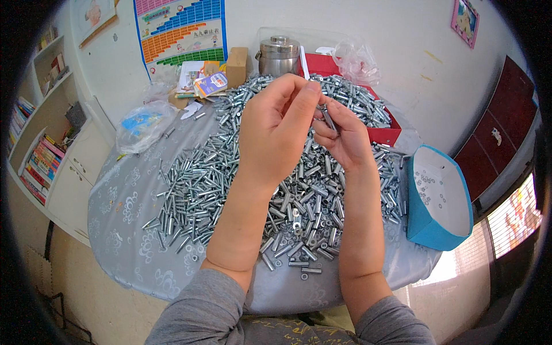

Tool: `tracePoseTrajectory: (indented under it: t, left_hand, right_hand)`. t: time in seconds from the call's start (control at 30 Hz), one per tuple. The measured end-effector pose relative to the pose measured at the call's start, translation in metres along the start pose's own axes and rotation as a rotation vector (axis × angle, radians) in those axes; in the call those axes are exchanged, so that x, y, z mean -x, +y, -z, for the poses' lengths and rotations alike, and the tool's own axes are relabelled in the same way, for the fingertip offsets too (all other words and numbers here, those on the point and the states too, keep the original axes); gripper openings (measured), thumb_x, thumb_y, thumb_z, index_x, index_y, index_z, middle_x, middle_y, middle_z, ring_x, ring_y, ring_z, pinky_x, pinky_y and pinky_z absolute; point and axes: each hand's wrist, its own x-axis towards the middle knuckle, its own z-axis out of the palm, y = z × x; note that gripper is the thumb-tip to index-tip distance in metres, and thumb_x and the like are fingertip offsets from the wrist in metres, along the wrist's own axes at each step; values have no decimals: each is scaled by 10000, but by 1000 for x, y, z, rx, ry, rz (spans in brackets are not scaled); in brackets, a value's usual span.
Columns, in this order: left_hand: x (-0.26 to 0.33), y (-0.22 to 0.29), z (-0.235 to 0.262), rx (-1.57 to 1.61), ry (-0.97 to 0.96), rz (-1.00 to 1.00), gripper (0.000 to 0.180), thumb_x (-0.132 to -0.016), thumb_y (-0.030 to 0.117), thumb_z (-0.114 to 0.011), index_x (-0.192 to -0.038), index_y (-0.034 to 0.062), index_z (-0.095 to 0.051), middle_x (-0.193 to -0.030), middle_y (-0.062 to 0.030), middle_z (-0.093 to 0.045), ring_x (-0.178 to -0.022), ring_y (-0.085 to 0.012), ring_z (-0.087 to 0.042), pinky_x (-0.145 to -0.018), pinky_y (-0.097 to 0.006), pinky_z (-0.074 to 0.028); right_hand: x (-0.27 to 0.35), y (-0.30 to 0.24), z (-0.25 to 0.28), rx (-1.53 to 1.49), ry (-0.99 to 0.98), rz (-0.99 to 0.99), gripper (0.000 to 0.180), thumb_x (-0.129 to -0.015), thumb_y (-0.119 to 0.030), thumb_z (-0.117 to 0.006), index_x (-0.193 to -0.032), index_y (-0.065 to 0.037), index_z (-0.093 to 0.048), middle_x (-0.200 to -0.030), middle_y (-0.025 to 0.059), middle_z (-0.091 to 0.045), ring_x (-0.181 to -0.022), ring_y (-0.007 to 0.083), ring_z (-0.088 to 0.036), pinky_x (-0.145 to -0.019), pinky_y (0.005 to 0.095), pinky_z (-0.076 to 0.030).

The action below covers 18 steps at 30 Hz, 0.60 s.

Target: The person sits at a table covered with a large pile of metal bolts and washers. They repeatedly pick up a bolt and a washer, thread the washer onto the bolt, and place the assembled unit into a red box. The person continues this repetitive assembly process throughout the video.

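While both hands pinch one slim steel bolt (329, 119) | left hand (276, 129) | right hand (344, 141) | shiny bolt heap (241, 190) beneath

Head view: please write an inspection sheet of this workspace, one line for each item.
Surface: round table with grey patterned cloth.
Job's things: large heap of silver metal bolts and nuts; one thin silver metal bolt held between both hands.
Clutter: blue cardboard box, red tray, steel pot, plastic bags.
Grippers: left hand and right hand pinch the bolt.
Cables: nothing seen.
Surroundings: white bookshelf, coloured wall chart.
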Motion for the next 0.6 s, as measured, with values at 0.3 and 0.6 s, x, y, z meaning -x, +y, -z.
tracePoseTrajectory:
  t: [0.3,0.6]
  left_hand:
    - [1,4,-3,88,4,-9,198,-866,160,-511,-780,-10,-560,-645,-14,-571,-588,-48,-522,-500,-185,-384]
    - [1,1,-5,61,-32,21,202,-859,165,-517,-794,-19,-568,-689,-22,-587,-647,-58,-541,-567,-190,-420]
  right_hand:
    - [1,-1,-6,-43,-21,10,277,-920,-239,-396,-1088,-31,-467,-787,14,-456,-484,57,-295,-421,187,-244]
    - [-4,-2,12,-192,172,-41,246,-918,-259,-404,-1085,-92,-473,-725,15,-469,-447,61,-303,-364,199,-212]
